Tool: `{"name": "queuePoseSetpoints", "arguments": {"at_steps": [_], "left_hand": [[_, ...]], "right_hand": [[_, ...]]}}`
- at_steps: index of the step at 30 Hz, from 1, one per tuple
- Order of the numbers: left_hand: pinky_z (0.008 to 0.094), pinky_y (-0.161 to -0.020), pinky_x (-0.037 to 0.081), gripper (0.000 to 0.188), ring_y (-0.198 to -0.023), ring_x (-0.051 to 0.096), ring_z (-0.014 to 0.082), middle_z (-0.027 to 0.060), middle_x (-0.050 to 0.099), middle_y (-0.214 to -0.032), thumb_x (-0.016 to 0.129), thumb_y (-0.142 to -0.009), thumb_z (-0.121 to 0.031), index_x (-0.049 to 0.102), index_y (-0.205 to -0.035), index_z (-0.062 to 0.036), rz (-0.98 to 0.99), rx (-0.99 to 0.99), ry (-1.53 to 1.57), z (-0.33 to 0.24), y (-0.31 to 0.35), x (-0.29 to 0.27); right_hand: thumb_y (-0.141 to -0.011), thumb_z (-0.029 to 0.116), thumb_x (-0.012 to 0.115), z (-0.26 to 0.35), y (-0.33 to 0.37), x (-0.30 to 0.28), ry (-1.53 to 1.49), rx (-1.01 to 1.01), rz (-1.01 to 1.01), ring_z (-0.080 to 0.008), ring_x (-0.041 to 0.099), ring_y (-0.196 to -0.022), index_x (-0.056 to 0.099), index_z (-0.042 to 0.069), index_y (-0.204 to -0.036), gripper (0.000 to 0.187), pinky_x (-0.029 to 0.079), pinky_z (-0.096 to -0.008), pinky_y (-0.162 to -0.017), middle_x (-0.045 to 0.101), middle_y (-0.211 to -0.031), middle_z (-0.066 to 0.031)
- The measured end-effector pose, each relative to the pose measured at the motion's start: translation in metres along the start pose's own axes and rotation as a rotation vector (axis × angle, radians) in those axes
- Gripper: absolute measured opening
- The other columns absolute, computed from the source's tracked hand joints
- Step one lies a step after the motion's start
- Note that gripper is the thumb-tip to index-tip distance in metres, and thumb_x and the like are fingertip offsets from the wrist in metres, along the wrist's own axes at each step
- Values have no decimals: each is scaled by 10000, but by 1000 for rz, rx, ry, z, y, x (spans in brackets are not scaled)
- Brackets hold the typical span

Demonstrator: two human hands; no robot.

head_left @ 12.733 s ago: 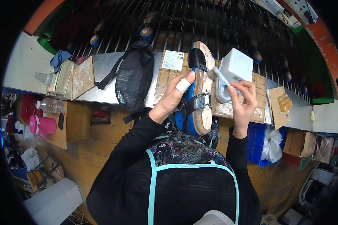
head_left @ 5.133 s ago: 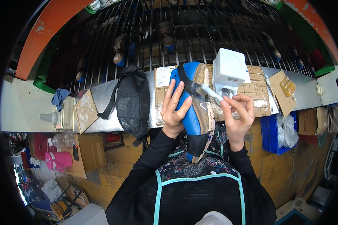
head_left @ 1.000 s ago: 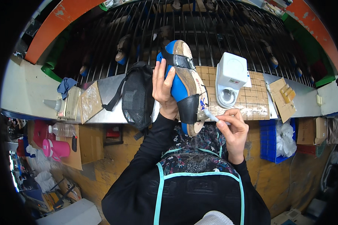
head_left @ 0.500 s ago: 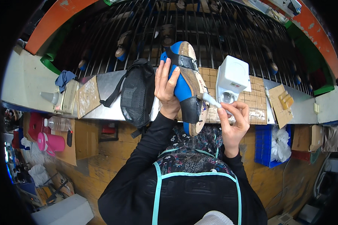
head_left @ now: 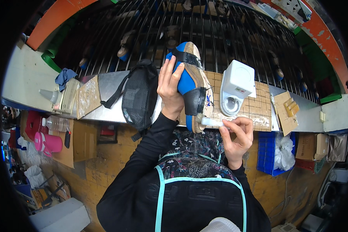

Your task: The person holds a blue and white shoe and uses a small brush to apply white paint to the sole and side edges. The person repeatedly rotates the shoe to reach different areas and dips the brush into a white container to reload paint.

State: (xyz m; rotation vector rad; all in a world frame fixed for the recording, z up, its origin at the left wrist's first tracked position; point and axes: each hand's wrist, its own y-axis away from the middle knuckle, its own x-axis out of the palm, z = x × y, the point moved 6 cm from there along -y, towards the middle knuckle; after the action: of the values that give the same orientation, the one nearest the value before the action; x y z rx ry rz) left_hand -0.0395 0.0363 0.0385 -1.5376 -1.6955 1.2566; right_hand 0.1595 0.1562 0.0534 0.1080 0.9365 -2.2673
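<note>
My left hand [head_left: 169, 85] is wrapped round a sandal on a blue last [head_left: 188, 86], tilted so its cork side and pale underside face right. Two black straps cross the blue last. Between the thumb and fingers of my right hand [head_left: 237, 139] is a small brush with a white handle [head_left: 212, 122]. Its bristles touch the lower end of the sandal, by the rim of the sole. Right of the sandal stands a white dispenser pot [head_left: 237, 83] with a round cup at its front.
A black mesh bag [head_left: 140, 94] lies left of my left hand. Beyond the bench, a rack of metal rods [head_left: 220, 42] carries several similar shoes. Cardboard [head_left: 259, 106] covers part of the bench. A blue crate [head_left: 267, 154] stands below right.
My right hand has moved the brush down along the sandal, from beside the lower strap to the lower end. My left hand still holds the sandal in nearly the same place.
</note>
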Motion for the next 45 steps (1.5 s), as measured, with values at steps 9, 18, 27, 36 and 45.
{"name": "queuePoseSetpoints", "arguments": {"at_steps": [9,18,27,36,45], "left_hand": [[481,-1042,415,439,-1241,530,388,174,587,-1306,742,-747,-170,622,-1167,-124,2,47,47,-1,-4,-3],[514,-996,442,332,-1203,561,406,165,618,-1266,680,-796,-90,583,-1109,-144,170,202,233,-29,10,-6],[521,-1001,432,331,-1211,557,401,168,613,-1275,690,-790,-96,602,-1106,-141,262,173,316,-41,20,-3],[460,-995,466,386,-1208,550,420,200,610,-1262,741,-743,-93,602,-1103,-107,160,43,226,-18,27,7],[439,-985,470,397,-1153,592,398,216,619,-1238,734,-684,7,625,-1064,-28,145,-188,65,8,27,18]], "right_hand": [[-777,33,766,-22,-7,14,-334,234,158,-94,509,-747,736,5,-908,137,419,-218,-631,552,-879,-40],[-1021,333,392,-16,-66,11,-747,-12,108,-221,596,-757,506,28,-822,382,474,-345,-746,509,-1065,-159],[-1030,382,382,1,-86,32,-406,-326,300,-296,581,-1101,600,4,-875,463,495,-380,-870,571,-1221,-225],[-1049,373,268,-14,-42,11,-598,84,154,-413,645,-1050,422,59,-861,397,308,-511,-1078,479,-1291,-260],[-880,96,683,-15,1,-7,-195,135,20,-160,591,-812,729,3,-948,125,491,-257,-677,556,-1132,-129]]}}
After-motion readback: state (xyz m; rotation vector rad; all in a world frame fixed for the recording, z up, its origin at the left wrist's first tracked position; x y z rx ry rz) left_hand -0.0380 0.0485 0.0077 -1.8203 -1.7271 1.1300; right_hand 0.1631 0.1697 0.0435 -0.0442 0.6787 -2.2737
